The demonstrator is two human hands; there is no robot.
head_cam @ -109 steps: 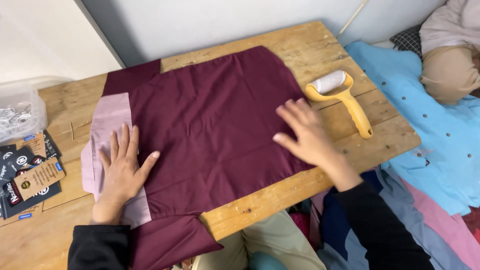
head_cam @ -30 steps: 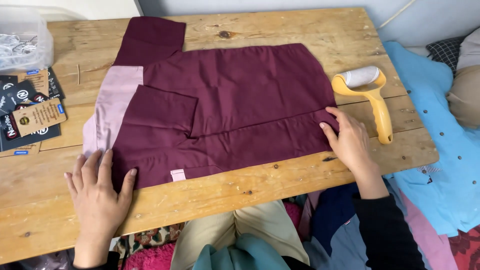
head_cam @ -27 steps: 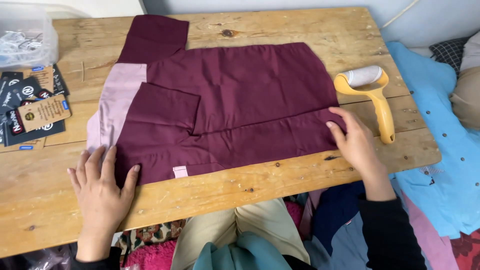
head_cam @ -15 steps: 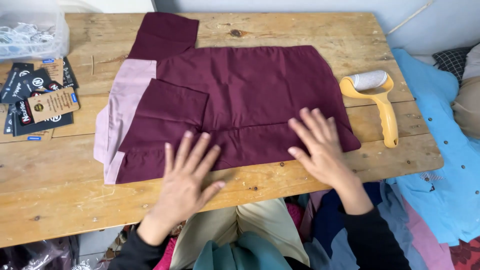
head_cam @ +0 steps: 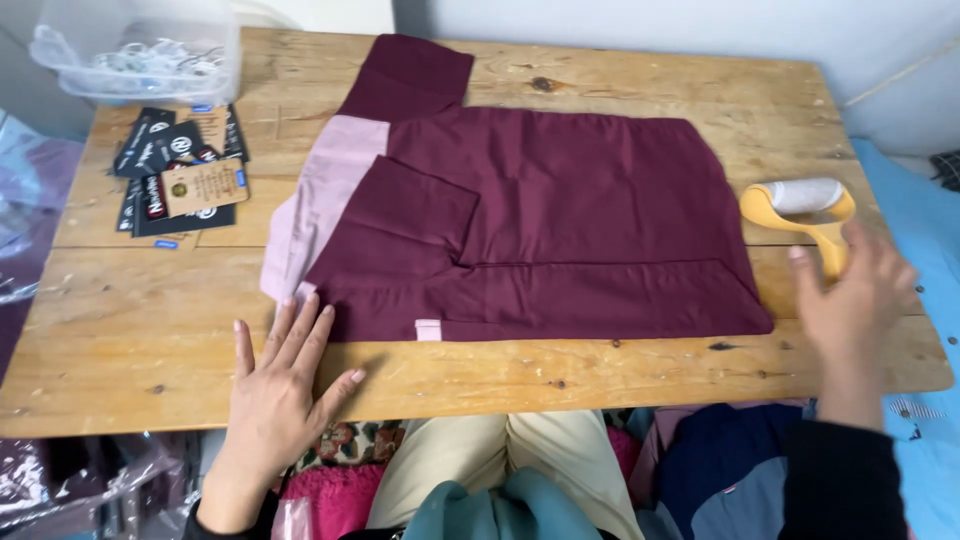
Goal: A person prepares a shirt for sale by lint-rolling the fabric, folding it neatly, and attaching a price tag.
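Left hand [head_cam: 275, 385], fingers spread flat, touches the folded maroon garment's [head_cam: 545, 235] near-left corner; right hand [head_cam: 850, 300], fingers open, hovers over the yellow lint roller [head_cam: 800, 205] beside that garment.

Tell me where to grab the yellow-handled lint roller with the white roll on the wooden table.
Grip the yellow-handled lint roller by its handle below the forked yoke, coming from the right, probably. The right hand already covers that handle, while the white roll faces away and looks sticky. The left hand rests flat at the maroon garment's edge.
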